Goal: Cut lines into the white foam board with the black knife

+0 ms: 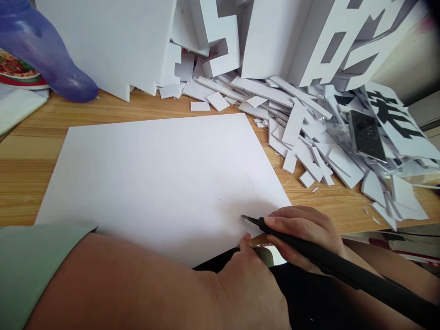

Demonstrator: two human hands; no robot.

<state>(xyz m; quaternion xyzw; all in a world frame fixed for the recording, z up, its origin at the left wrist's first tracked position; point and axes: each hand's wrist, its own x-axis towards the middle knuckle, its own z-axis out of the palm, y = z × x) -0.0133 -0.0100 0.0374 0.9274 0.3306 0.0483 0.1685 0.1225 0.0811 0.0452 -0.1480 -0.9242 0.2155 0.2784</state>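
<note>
A large white foam board (144,169) lies on the wooden table, its near edge jutting over the front. Thin lines forming a corner show near its right side. My right hand (305,229) is closed around a black craft knife (302,250) with a long handle. The knife's narrow blade points left, just over the board's near right part; whether it touches cannot be told. My left hand (250,279) grips the board's near edge, thumb on the edge close to the blade. Its other fingers are hidden.
White offcuts (299,133) pile up along the right. Tall cut-out white panels (268,41) stand behind. A dark phone (366,135) rests on the right-hand pile, beside a board with black characters (395,114). A purple balloon (65,68) hangs over the table's far left.
</note>
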